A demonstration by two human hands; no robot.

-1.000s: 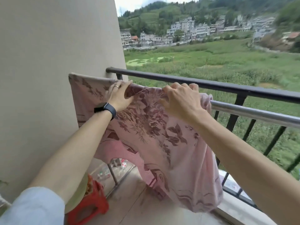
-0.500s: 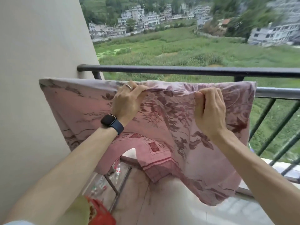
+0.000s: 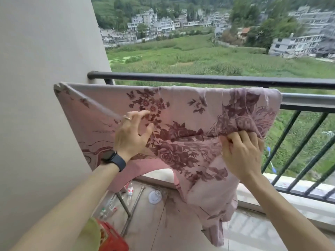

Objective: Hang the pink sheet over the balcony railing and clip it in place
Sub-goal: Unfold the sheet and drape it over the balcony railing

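**Grip shifts lower**

Since 0.5 s ago both hands have slid down from the top fold. The left hand is spread open on the pink sheet, gripping nothing; the right hand pinches a bunched fold, fingers curled. The sheet hangs draped over the silver bar just inside the black railing, its left end beside the wall.

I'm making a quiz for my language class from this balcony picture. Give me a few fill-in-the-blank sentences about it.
The watch sits on the ____ wrist.
The right hand grips a bunched fold of the pink ____.
Its print shows dark red ____.
Behind it runs a ____ railing.
Missing: left; sheet; flowers; black.
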